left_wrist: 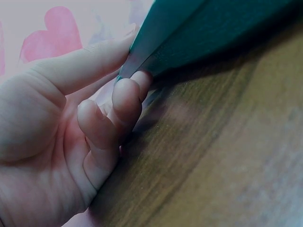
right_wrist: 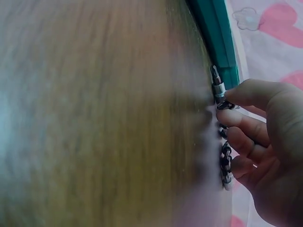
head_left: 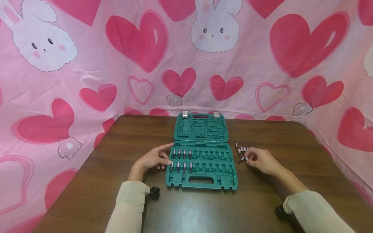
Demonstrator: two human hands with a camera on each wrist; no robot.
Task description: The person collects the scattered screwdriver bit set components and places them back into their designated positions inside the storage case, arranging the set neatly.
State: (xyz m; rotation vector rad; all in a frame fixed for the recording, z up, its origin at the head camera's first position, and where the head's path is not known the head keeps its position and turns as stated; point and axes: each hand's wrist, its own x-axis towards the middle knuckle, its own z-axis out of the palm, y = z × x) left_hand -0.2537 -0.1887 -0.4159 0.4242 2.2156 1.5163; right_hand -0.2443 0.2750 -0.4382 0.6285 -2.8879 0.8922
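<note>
A green socket case [head_left: 201,158] lies unfolded on the table, its lid leaning back behind the base. Several bit sockets [head_left: 184,154], silver with dark tips, sit in two rows of slots at the base's left. My left hand [head_left: 152,158] holds the case's left edge, thumb on the rim; in the left wrist view curled fingers [left_wrist: 125,97] meet its side. My right hand [head_left: 263,161] is at a small pile of loose bit sockets [head_left: 239,150] right of the case, thumb and forefinger pinching one bit socket [right_wrist: 226,105]. Another bit socket [right_wrist: 218,85] lies just past those fingertips.
The brown wooden table [head_left: 116,136] runs out on both sides of the case and in front of it. A pink cloth [head_left: 186,61] with hearts and rabbits hangs behind and beside the table. Two metal latches [head_left: 216,114] top the case lid.
</note>
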